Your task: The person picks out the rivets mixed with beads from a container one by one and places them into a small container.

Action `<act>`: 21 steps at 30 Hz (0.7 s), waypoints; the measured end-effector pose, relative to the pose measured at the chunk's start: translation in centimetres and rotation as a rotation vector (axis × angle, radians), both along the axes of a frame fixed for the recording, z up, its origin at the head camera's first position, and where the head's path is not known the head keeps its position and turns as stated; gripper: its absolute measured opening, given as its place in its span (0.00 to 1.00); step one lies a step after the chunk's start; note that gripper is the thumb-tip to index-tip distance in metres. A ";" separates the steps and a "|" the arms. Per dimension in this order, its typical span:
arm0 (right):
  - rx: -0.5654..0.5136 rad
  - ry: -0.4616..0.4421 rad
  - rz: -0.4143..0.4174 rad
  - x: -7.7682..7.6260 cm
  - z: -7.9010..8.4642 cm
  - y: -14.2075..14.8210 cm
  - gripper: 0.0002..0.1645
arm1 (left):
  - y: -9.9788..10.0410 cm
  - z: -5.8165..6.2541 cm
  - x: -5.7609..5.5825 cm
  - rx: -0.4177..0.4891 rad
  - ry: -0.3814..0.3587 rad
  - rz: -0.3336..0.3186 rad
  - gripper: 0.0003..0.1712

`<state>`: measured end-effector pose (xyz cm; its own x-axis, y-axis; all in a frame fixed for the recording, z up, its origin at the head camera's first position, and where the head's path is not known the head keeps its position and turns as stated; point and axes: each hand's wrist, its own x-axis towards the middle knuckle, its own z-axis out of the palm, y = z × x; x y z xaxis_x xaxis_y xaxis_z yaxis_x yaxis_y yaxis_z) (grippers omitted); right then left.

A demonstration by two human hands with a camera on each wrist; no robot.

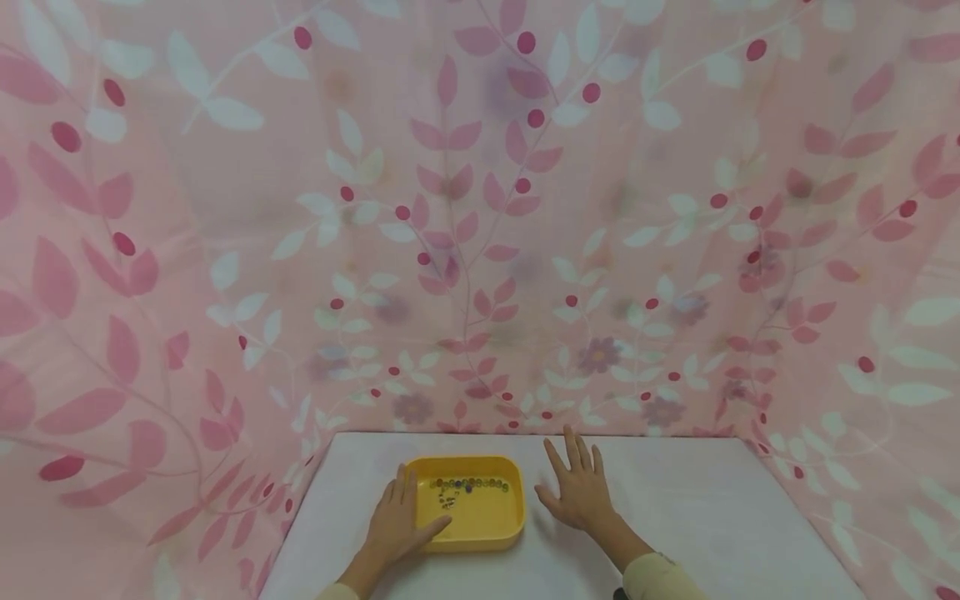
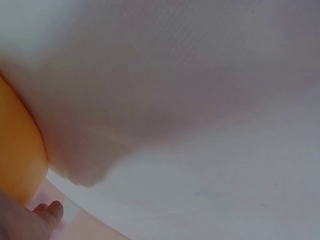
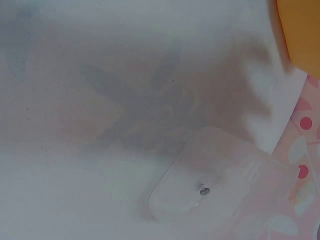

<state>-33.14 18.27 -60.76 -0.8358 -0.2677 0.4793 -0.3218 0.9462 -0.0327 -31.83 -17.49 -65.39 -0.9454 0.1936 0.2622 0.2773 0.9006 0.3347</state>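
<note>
A yellow plastic tray [image 1: 487, 529] stands on the white table, left of the middle in the head view. In it several small round glass beads [image 1: 480, 483] form a row along the far side, with a small cluster of shiny clear pieces [image 1: 447, 502] below. My left hand [image 1: 393, 518] lies over the tray's left edge, fingers straight and thumb stretched over the inside. In the left wrist view its fingertips [image 2: 52, 212] show beside the tray's outer wall [image 2: 17, 145]. To the tray's right my right hand [image 1: 583, 493] spreads its fingers over the table, holding nothing.
The white table [image 1: 697, 508] ends at a pink leaf-patterned cloth [image 1: 465, 250] at the back and sides. In the right wrist view a translucent rounded panel [image 3: 235, 170] with a small metal pin [image 3: 204, 190] overlaps the tabletop. Hand shadows fall on the table.
</note>
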 end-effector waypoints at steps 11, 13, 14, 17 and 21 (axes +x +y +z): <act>-0.036 -0.039 -0.004 -0.4 0.1 -2.4 0.50 | -0.2 -0.3 0.1 0.004 0.010 0.016 0.67; -0.026 -0.046 -0.006 -0.4 0.1 -2.7 0.50 | -0.1 -0.2 0.1 0.014 0.032 0.008 0.66; -0.021 -0.049 -0.010 -0.4 0.1 -2.9 0.50 | -0.1 -0.2 0.1 0.016 0.042 0.003 0.66; -0.011 -0.056 -0.014 -0.6 0.0 -3.2 0.51 | 0.0 0.0 0.2 0.016 0.072 -0.011 0.66; -0.020 -0.052 0.001 -0.8 -0.2 -3.6 0.51 | 0.1 0.1 0.3 0.010 0.081 -0.005 0.65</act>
